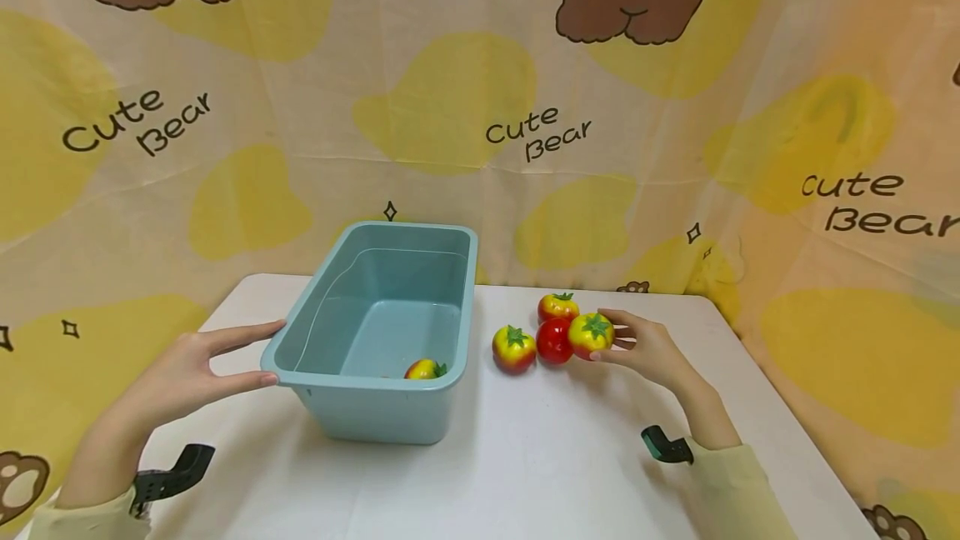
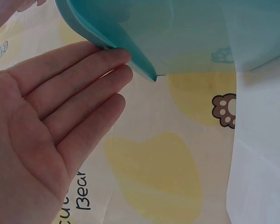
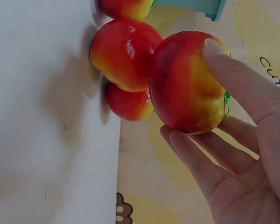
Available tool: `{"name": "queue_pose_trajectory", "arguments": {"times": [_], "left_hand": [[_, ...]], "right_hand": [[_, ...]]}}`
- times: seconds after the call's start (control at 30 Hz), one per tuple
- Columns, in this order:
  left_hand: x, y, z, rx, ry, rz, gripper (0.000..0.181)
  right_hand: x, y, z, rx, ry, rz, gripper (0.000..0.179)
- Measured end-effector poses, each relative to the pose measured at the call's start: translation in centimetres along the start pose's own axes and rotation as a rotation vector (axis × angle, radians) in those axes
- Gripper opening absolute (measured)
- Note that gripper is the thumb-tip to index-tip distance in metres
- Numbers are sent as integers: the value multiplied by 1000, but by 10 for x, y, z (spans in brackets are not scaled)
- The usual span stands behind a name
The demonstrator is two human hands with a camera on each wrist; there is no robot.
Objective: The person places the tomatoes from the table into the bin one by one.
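My right hand (image 1: pixel 645 348) pinches a red-and-yellow toy tomato (image 1: pixel 590 337) between thumb and fingers, raised off the table; its green leafy top shows in the head view. Close beside it are three more tomatoes: a yellow-red one (image 1: pixel 513 350) on the left, a red one (image 1: pixel 555 341) in the middle and another (image 1: pixel 557 307) behind. With fingers straight, my left hand (image 1: pixel 187 373) touches the rim of a blue-green plastic bin (image 1: pixel 375 383) at its left side and near corner. Inside the bin, a tomato (image 1: pixel 424 369) shows partly above the near rim, which hides the rest.
The white table (image 1: pixel 525 465) carries the bin left of centre and the loose tomatoes to its right. Behind the table hangs a cloth (image 1: pixel 450 107) printed with bears and yellow patches. Each wrist wears a black strap (image 1: pixel 176 473).
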State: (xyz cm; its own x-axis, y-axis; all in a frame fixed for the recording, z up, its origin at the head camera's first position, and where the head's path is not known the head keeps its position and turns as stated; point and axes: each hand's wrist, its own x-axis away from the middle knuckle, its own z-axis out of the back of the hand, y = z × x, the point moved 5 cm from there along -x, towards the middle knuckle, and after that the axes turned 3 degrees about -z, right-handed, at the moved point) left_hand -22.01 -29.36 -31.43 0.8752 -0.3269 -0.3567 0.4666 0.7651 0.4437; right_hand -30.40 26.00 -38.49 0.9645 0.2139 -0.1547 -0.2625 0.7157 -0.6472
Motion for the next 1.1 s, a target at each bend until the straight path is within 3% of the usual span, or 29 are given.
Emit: {"name": "queue_pose_trajectory", "arguments": {"times": [0.8, 1.1], "left_hand": [[1, -1, -1, 2, 0, -4, 60], [0, -2, -1, -1, 4, -6, 60]], "right_hand": [[-8, -32, -4, 11, 14, 95, 71], [-11, -42, -5, -34, 7, 128, 70]]}}
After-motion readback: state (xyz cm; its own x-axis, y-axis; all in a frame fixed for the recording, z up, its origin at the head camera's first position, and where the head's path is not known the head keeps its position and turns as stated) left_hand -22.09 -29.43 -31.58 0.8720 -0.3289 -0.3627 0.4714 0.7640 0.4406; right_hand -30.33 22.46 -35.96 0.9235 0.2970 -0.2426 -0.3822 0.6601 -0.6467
